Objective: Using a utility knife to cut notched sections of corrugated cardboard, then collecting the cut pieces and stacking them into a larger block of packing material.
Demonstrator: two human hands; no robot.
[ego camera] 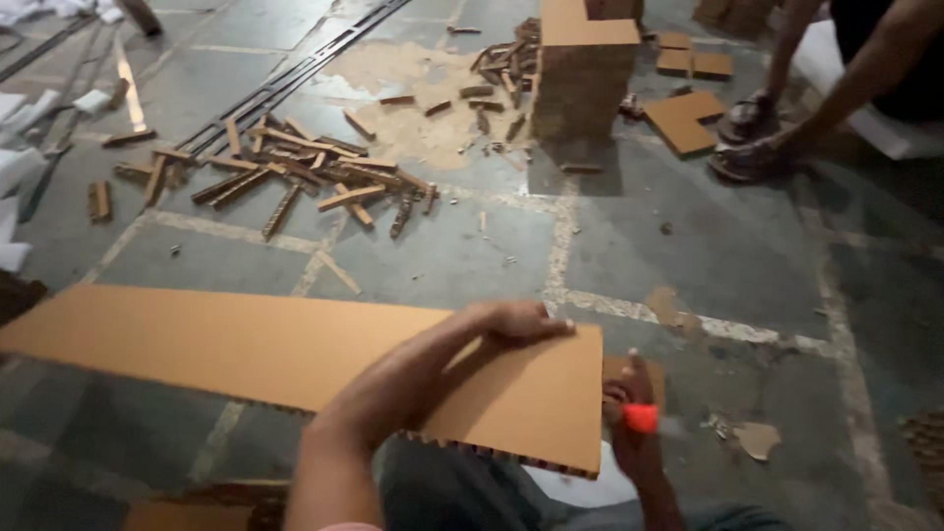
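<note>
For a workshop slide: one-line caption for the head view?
Left hand steadies a cardboard board; right hand grips an orange tool at its end.

The left hand (511, 323) rests on the honeycomb cardboard panel (246, 354), near its right end. The right hand (634, 418) sits just right of that end. Cardboard strips (295, 172) lie scattered beyond, left of the stacked cardboard block (582, 74).

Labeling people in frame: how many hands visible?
3. Left hand presses on the long board; right hand at its right end grips an orange tool; another person's hand top right. Others may be hidden.
</note>
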